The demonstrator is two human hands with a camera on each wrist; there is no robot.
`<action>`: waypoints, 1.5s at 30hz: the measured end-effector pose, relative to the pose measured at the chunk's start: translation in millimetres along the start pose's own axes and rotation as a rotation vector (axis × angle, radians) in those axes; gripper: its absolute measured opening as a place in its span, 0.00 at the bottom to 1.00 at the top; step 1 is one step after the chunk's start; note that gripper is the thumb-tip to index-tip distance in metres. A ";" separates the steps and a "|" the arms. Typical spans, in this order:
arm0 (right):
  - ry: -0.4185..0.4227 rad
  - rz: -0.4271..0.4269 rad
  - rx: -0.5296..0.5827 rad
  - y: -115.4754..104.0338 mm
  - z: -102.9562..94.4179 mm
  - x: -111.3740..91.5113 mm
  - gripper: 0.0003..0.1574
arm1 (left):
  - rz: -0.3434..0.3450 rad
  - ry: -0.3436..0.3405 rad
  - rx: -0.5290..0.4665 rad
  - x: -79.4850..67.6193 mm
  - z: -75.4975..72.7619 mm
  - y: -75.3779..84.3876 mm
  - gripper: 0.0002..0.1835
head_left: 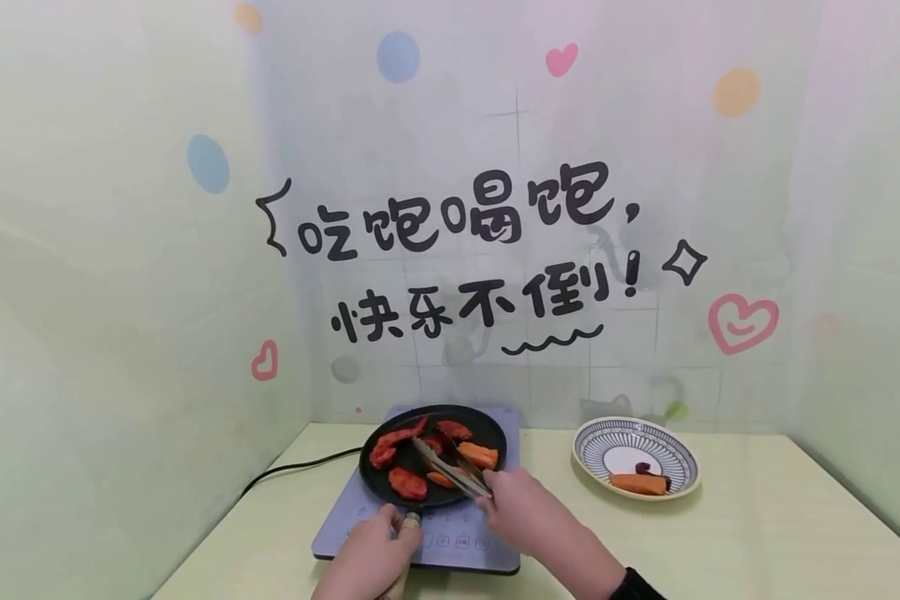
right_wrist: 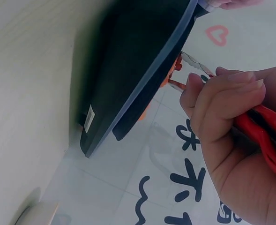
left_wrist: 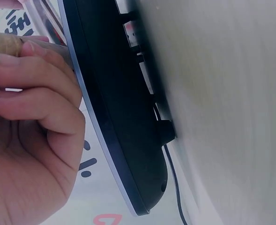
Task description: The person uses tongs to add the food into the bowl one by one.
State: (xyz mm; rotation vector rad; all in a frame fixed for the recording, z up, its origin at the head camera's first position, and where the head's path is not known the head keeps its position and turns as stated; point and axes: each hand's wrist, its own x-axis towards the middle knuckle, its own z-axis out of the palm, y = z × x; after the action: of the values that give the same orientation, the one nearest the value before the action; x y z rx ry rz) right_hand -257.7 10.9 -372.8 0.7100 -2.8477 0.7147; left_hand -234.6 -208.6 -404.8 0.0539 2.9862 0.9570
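A black frying pan (head_left: 486,430) sits on an induction cooker (head_left: 341,529), holding several red-coated pieces of food (head_left: 408,483) and orange chunks (head_left: 478,455). My left hand (head_left: 367,550) grips the pan's wooden handle (left_wrist: 4,44), fingers curled round it in the left wrist view. With my right hand (head_left: 528,510) I hold metal tongs (head_left: 450,468), whose red grips (right_wrist: 264,140) show in the right wrist view. The tongs' tips are down among the food in the pan; whether they pinch a piece I cannot tell.
To the right of the cooker stands a patterned plate (head_left: 592,454) with an orange chunk (head_left: 637,484) and dark red bits on it. A black cord (head_left: 300,462) runs left from the cooker. Printed walls (head_left: 450,125) close in the pale table (head_left: 780,517) at the back and sides.
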 end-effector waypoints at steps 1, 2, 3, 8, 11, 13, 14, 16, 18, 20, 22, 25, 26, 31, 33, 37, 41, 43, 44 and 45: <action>-0.001 0.001 -0.019 -0.4 1.2 0.8 0.10 | 0.003 -0.001 -0.001 -0.4 -0.3 0.1 0.16; -0.002 0.003 -0.040 -0.9 2.4 1.6 0.12 | 0.005 -0.002 -0.003 -0.4 -0.8 0.3 0.16; 0.000 0.001 -0.054 -1.4 3.5 2.1 0.14 | 0.007 -0.002 -0.004 -0.5 -1.5 0.6 0.16; 0.019 0.002 -0.060 -3.6 6.2 2.1 0.11 | 0.023 -0.001 -0.006 -0.2 -3.2 0.8 0.16; 0.024 0.001 -0.055 -3.6 7.0 1.9 0.09 | 0.027 -0.006 -0.011 -0.1 -2.8 -0.1 0.16; 0.021 0.002 -0.064 -3.3 7.3 1.7 0.12 | 0.027 -0.011 -0.016 -0.1 -2.5 -0.9 0.16; 0.018 0.002 -0.067 -3.2 7.5 1.5 0.13 | 0.029 -0.013 -0.017 -0.2 -2.5 -1.3 0.16; 0.013 0.001 -0.065 -2.4 7.5 0.8 0.13 | 0.030 -0.018 -0.019 0.4 -2.3 -1.9 0.16; 0.006 0.004 -0.052 -2.1 6.5 -0.4 0.11 | 0.033 -0.017 -0.017 1.3 -2.1 -2.3 0.16; -0.001 0.008 -0.034 -1.7 4.5 -1.8 0.10 | 0.034 -0.018 -0.016 2.0 -1.2 -2.7 0.16; -0.006 0.013 -0.015 -2.0 0.6 -3.4 0.10 | 0.032 -0.018 -0.013 2.3 -0.1 -3.1 0.16; 0.007 0.014 0.025 -2.9 -8.7 -5.9 0.11 | 0.025 -0.012 -0.006 2.5 1.1 -3.4 0.16; 0.019 0.011 0.046 -3.1 -12.5 -6.8 0.13 | 0.024 -0.008 -0.003 2.7 1.2 -3.3 0.16; 0.089 -0.014 0.136 -0.9 -36.5 -13.1 0.15 | 0.014 -0.001 -0.001 2.6 0.0 -1.6 0.15; 0.121 -0.018 0.139 1.2 -47.4 -16.1 0.13 | 0.006 0.000 -0.003 2.5 -0.3 -0.4 0.15; 0.178 0.013 0.155 5.7 -67.8 -21.3 0.07 | -0.002 0.001 -0.006 1.7 -0.2 1.0 0.16; 0.212 0.072 0.178 12.0 -84.9 -29.1 0.06 | -0.014 -0.003 -0.013 1.1 0.3 1.7 0.15; 0.220 0.092 0.179 15.5 -92.6 -34.6 0.07 | -0.025 -0.005 -0.015 1.2 0.3 2.0 0.15; 0.234 0.083 0.160 17.9 -96.0 -37.3 0.05 | -0.029 -0.005 -0.015 1.3 0.3 2.0 0.14; 0.247 0.076 0.147 20.2 -99.4 -39.8 0.04 | -0.030 -0.005 -0.015 1.3 0.2 1.9 0.14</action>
State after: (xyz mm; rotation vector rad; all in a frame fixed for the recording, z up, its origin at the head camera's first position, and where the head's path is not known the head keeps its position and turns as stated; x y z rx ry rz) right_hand -231.8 90.1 -302.6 0.4933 -2.6288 0.9584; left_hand -235.8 -206.9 -403.8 0.0106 2.9663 0.9740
